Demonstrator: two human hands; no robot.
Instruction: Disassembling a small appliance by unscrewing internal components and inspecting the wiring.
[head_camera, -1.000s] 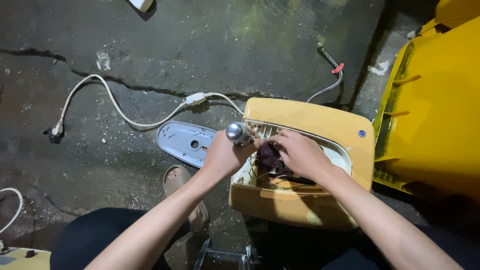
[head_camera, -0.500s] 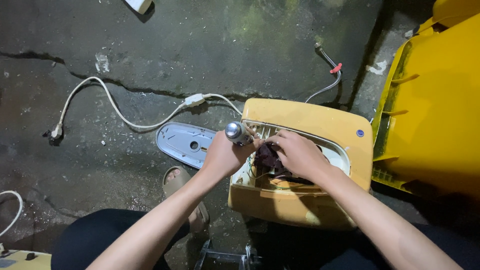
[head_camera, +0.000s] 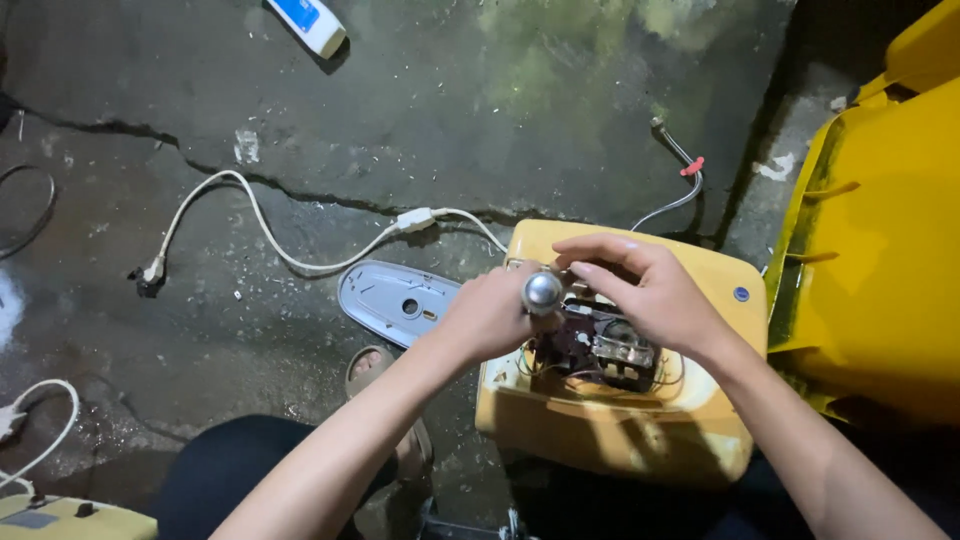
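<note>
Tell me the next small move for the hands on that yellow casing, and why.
Probably steady the shiny-capped tool in the left hand and bring its tip down onto the exposed dark electrical part: the right hand hovers just above it in the open yellow casing.

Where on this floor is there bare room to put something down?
Bare concrete lies above the white power cord, between the white bottle and the yellow bin. It is crowded around the yellow appliance, both hands and the grey cover plate.
</note>
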